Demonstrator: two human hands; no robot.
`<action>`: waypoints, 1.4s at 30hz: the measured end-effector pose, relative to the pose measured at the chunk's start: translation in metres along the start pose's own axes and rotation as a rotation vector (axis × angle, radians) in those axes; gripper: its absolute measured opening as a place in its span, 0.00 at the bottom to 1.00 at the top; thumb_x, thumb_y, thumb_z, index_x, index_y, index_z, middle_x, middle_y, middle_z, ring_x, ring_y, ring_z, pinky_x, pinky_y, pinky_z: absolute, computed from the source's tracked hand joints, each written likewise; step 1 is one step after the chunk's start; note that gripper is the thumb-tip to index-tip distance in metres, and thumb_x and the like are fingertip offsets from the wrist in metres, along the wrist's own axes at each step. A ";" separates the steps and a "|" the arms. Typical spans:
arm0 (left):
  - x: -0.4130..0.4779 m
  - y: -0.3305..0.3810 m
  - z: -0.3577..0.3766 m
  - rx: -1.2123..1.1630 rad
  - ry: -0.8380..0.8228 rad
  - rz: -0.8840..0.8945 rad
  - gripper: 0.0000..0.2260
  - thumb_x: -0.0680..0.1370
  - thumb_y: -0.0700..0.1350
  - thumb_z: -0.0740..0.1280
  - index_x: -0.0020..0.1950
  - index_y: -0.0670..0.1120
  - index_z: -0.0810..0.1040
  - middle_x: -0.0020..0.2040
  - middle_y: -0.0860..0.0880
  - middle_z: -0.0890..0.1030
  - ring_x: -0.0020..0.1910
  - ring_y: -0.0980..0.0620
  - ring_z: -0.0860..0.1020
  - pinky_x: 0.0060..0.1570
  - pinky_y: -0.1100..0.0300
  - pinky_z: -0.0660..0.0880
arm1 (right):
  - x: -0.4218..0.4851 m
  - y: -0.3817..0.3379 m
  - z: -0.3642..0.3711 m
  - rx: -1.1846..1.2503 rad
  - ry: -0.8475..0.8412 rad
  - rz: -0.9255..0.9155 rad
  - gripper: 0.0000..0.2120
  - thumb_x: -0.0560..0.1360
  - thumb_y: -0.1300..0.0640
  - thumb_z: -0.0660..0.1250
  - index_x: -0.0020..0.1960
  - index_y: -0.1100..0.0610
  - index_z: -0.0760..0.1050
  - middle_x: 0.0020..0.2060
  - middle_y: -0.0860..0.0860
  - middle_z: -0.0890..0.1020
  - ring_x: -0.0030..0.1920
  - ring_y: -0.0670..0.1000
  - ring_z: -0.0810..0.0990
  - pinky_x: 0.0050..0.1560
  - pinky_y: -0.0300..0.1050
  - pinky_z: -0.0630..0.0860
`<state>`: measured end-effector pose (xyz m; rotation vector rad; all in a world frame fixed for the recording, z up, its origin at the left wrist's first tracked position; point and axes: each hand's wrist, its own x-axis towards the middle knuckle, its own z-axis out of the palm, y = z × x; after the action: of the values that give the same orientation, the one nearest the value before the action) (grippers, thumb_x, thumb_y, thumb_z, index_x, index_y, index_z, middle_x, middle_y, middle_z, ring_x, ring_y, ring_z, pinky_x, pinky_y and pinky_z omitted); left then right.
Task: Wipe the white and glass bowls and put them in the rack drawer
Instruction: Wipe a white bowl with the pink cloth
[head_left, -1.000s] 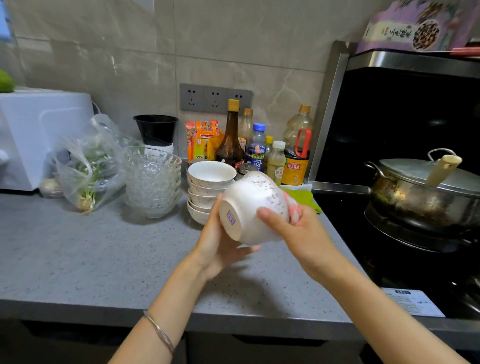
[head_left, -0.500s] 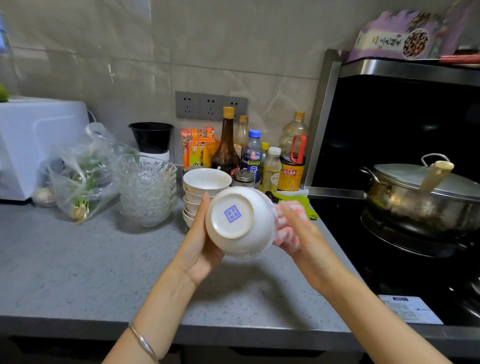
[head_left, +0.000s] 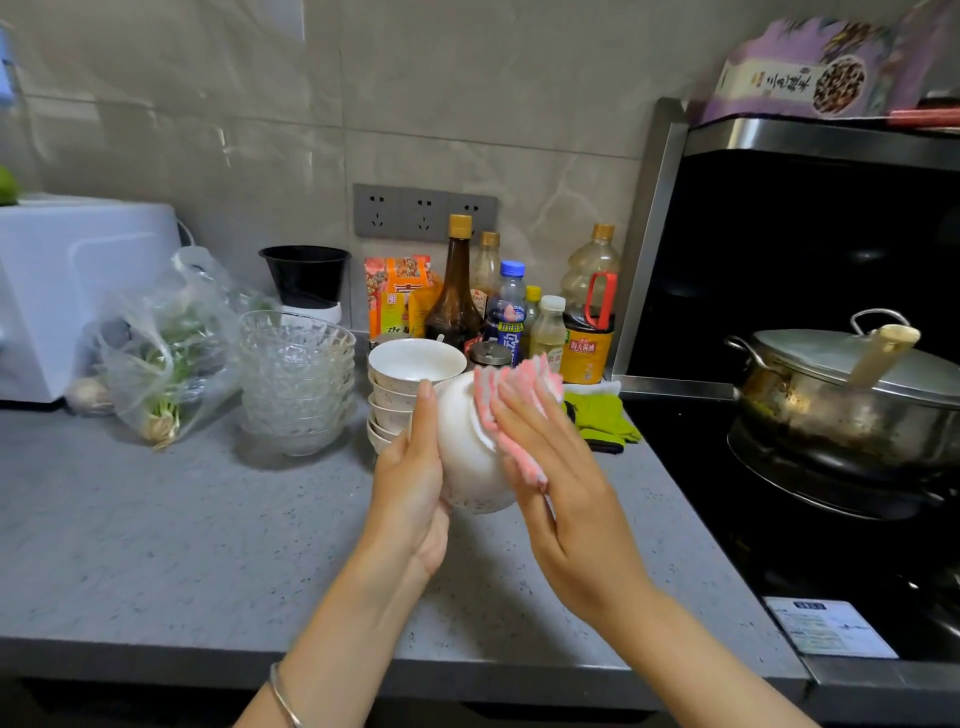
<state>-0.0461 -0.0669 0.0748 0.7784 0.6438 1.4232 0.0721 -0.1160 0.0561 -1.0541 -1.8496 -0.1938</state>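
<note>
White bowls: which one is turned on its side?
The white bowl held in the left hand, with the right hand pressing a pink cloth on it; the other white bowls stand upright, stacked on the counter.

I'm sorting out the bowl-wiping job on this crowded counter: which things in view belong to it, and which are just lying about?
In the job: white bowl in the left hand, pink cloth under the right hand, white bowl stack, glass bowl stack.
Lying about: sauce bottles, bag of greens, green glove, lidded pot.
</note>
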 end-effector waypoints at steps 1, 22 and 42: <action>0.001 -0.001 -0.001 -0.002 0.030 0.002 0.23 0.72 0.58 0.63 0.57 0.43 0.80 0.53 0.41 0.83 0.52 0.48 0.81 0.56 0.50 0.77 | -0.005 -0.001 0.002 0.003 -0.021 0.002 0.21 0.81 0.59 0.53 0.74 0.60 0.64 0.75 0.50 0.63 0.77 0.50 0.56 0.75 0.52 0.58; 0.001 -0.021 0.015 -0.001 -0.056 0.002 0.12 0.79 0.52 0.61 0.46 0.47 0.80 0.39 0.51 0.86 0.38 0.58 0.83 0.43 0.62 0.80 | -0.005 0.016 -0.024 -0.063 -0.057 0.130 0.20 0.84 0.55 0.50 0.74 0.49 0.63 0.74 0.41 0.63 0.76 0.42 0.54 0.75 0.52 0.57; 0.014 -0.039 -0.020 0.303 0.021 0.007 0.16 0.81 0.56 0.57 0.46 0.49 0.79 0.44 0.53 0.83 0.43 0.58 0.80 0.40 0.64 0.74 | -0.020 0.048 -0.042 0.546 -0.233 1.004 0.23 0.76 0.40 0.60 0.68 0.47 0.69 0.67 0.44 0.73 0.57 0.39 0.75 0.51 0.30 0.72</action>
<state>-0.0374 -0.0511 0.0331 1.0035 0.8864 1.3579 0.1381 -0.1210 0.0481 -1.4847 -1.2303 0.9934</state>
